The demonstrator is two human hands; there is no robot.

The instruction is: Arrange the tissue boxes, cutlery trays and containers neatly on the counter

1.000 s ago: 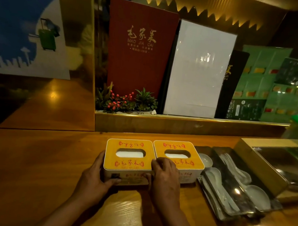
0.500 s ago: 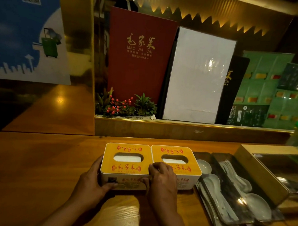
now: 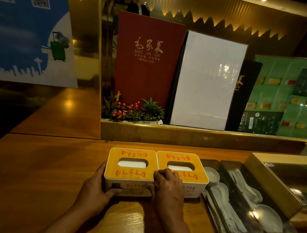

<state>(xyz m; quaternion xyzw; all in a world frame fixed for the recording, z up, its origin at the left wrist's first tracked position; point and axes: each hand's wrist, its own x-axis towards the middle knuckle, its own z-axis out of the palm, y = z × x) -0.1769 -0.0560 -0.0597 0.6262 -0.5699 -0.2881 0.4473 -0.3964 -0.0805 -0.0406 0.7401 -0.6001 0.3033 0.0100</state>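
Both hands clasp the left tissue box [image 3: 131, 169], left hand [image 3: 96, 190] and right hand [image 3: 167, 189] pressed to its sides; the right tissue box [image 3: 181, 166] sits flush beside it, cutlery trays [image 3: 235, 200] beyond apparently still unsorted.

On the ledge behind the bench stands a red menu [image 3: 147, 58] lettered MAO JIA CAI, touching a white board [image 3: 206, 80] to its right — then green laminated cards [image 3: 278, 86]. A small berry plant [image 3: 130, 110] sits before the menu; a blue poster [image 3: 23, 25] hangs far left.
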